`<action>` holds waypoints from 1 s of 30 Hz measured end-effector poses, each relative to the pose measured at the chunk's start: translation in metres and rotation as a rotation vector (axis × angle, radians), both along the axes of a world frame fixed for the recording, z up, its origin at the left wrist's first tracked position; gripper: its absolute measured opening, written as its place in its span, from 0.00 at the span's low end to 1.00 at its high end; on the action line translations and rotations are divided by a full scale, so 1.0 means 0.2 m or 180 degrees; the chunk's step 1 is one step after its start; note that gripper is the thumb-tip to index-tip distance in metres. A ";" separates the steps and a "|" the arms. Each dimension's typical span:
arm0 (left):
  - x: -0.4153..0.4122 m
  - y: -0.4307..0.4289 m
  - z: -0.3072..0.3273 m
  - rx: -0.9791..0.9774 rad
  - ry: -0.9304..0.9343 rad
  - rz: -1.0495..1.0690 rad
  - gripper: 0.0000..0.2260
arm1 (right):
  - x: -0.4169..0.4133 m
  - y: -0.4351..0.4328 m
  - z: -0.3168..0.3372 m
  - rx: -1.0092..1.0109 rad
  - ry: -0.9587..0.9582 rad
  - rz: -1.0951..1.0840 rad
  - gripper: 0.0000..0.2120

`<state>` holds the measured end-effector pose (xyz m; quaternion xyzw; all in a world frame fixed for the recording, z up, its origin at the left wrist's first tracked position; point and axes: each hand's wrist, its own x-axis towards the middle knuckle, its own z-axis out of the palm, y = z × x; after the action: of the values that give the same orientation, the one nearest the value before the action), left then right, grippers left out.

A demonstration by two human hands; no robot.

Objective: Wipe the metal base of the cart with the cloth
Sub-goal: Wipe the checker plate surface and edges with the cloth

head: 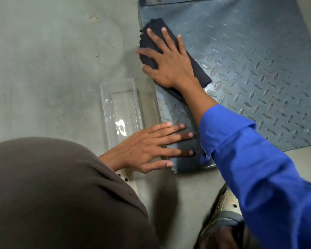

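The cart's metal base point(250, 56) is a blue-grey plate with a raised diamond tread, lying low over the concrete floor and filling the upper right. A folded black cloth point(155, 34) lies along the plate's left edge. My right hand point(169, 63) presses flat on the cloth, fingers spread, thumb wrapped over its left side at the plate's edge. A blue sleeve covers that arm. My left hand point(149, 146) rests open, palm down, with its fingertips on the plate's near left corner.
A clear rectangular plastic tray point(120, 112) holding a little water stands on the floor just left of the plate. My knee in brown trousers point(52, 194) fills the lower left. A sandal point(224, 212) shows at the bottom right.
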<state>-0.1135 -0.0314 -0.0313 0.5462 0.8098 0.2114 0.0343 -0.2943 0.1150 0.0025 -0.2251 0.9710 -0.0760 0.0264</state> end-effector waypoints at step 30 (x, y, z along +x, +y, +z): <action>-0.20 -0.08 -0.11 0.0515 -0.0194 0.0600 0.21 | -0.13 -0.03 -0.01 -0.0084 0.0018 -0.0222 0.31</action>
<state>-0.1526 -0.0471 -0.0527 0.4620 0.8364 0.2948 -0.0054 -0.3207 0.1091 0.0005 -0.1916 0.9773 -0.0892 0.0181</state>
